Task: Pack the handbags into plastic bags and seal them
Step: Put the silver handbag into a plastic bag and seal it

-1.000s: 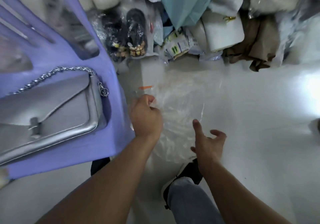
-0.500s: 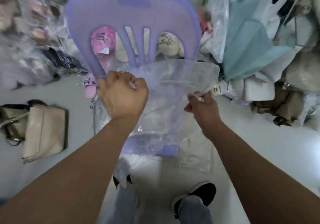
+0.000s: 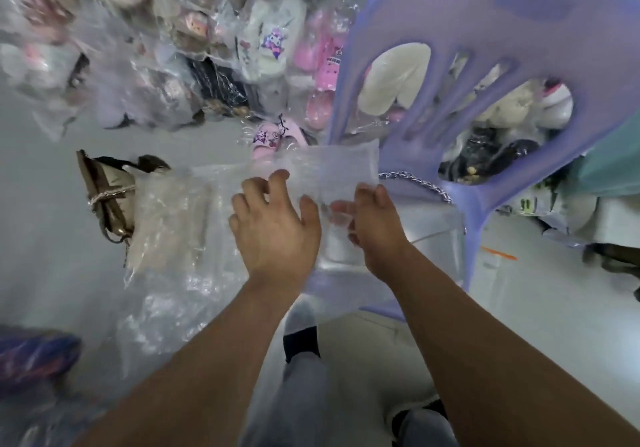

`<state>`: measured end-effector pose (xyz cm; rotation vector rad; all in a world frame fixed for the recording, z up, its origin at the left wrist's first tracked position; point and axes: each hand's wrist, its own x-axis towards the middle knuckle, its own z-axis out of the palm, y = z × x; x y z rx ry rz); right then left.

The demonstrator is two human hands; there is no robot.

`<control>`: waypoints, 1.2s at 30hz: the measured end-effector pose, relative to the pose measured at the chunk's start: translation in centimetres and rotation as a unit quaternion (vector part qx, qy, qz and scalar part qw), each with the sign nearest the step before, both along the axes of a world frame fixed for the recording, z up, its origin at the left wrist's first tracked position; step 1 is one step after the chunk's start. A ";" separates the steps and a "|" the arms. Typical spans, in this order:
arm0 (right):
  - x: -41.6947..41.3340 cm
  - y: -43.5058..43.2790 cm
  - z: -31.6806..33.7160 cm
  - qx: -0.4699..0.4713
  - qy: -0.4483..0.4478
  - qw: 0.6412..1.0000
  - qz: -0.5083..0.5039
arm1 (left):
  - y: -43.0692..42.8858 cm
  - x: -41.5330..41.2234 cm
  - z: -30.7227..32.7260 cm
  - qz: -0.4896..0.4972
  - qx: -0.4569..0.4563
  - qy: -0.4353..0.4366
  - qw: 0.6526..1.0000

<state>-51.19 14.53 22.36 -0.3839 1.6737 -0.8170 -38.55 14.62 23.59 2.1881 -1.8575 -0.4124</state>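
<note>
Pale floor (image 3: 554, 308), crowded far side with wrapped goods (image 3: 207, 48). Chair (image 3: 519, 14) stands right, silver handbag (image 3: 436, 228) flat on its seat, long axis left-right and partly hidden. Clear plastic bag (image 3: 332, 166) is held over it, top edge left-right and lower outline blurred. Right hand (image 3: 375, 228) pinches the bag. Left hand (image 3: 273, 228) has bent fingers against it; its grasp cannot be told. Tan bag (image 3: 107, 197) lies left; open floor near right.

The chair (image 3: 519, 14) is lilac, beside a silver handbag (image 3: 433, 225), clear plastic bag (image 3: 332, 166), beige handbag (image 3: 107, 197) and pink cartoon-printed slippers (image 3: 273, 135).
</note>
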 end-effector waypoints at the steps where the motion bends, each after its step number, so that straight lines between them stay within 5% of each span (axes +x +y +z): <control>1: 0.5 -0.4 0.3 0.015 -0.041 0.999 -0.022 | 0.3 -0.4 -0.2 0.027 0.046 0.017 0.998; 5: 0.8 -1.1 1.2 0.053 -0.143 0.986 -0.066 | -0.2 -2.6 -0.7 0.151 0.225 0.177 0.946; 7: 0.0 -1.3 0.9 0.078 -0.179 0.978 -0.066 | -0.9 -4.0 -1.7 0.192 0.253 0.320 0.893; 9: -0.9 -1.4 0.6 0.089 -0.211 0.970 -0.083 | -1.2 -5.2 -2.5 0.174 0.249 0.355 0.884; 14: -2.9 -1.5 0.2 0.121 -0.172 0.976 -0.051 | -2.2 -5.9 -3.9 0.218 0.130 0.306 0.918; 20: -3.9 0.1 -1.6 0.014 0.156 0.987 0.034 | -2.8 -3.4 -4.4 0.296 -0.026 0.208 0.932; 22: -4.1 0.0 -2.3 0.023 0.122 0.992 0.023 | -3.0 -3.1 -4.6 0.304 -0.049 0.208 0.928; 26: -5.1 -1.9 -2.8 0.057 -0.064 0.983 -0.164 | -4.1 -2.1 -4.1 0.296 -0.091 0.181 0.933; 28: -5.4 -2.7 -2.1 0.044 -0.077 0.983 -0.163 | -4.8 -1.7 -3.8 0.308 -0.093 0.146 0.935; 30: -5.8 -2.9 -2.2 -0.007 -0.009 0.983 -0.182 | -5.0 -1.5 -3.5 0.310 -0.089 0.112 0.940; 32: -6.8 -2.9 -2.8 -0.031 0.150 0.969 -0.196 | -4.5 -1.4 -3.3 0.268 -0.095 0.083 0.955; 34: -7.9 -2.8 -3.9 -0.021 0.317 0.941 -0.118 | -3.9 -1.2 -3.3 0.200 -0.099 0.052 0.973; 36: -7.9 -2.4 -4.8 -0.012 0.336 0.941 0.034 | -3.3 -1.0 -3.4 0.114 -0.098 0.021 0.988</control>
